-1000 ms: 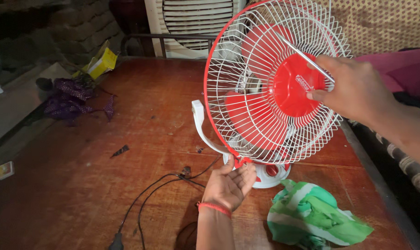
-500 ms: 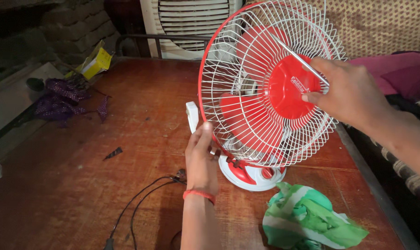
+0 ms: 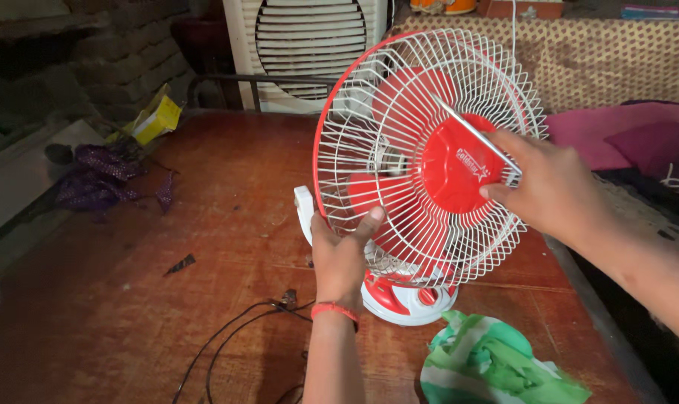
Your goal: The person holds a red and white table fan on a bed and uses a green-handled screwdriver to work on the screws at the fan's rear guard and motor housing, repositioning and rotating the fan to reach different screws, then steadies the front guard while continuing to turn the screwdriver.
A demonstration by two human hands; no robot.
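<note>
A table fan [image 3: 399,97] with red blades, a white wire guard and a red rim stands on its red and white base [image 3: 399,299] on the reddish-brown table [image 3: 205,224]. My left hand [image 3: 339,258] grips the guard's lower left rim, thumb over the wires. On the guard's right side, next to the red centre cap [image 3: 451,172], my right hand [image 3: 549,183] holds a thin metal rod [image 3: 466,131]. The rod lies slanted across the front of the guard.
A black cord [image 3: 234,329] trails from the fan toward the near edge. A green and white plastic bag [image 3: 489,366] lies by the base. Purple cloth [image 3: 100,176] and a yellow box [image 3: 156,120] sit far left. A white cooler [image 3: 309,45] stands behind.
My left hand has come up from the fan's base to the lower left rim of the guard. My right hand has stayed at the centre cap with the rod.
</note>
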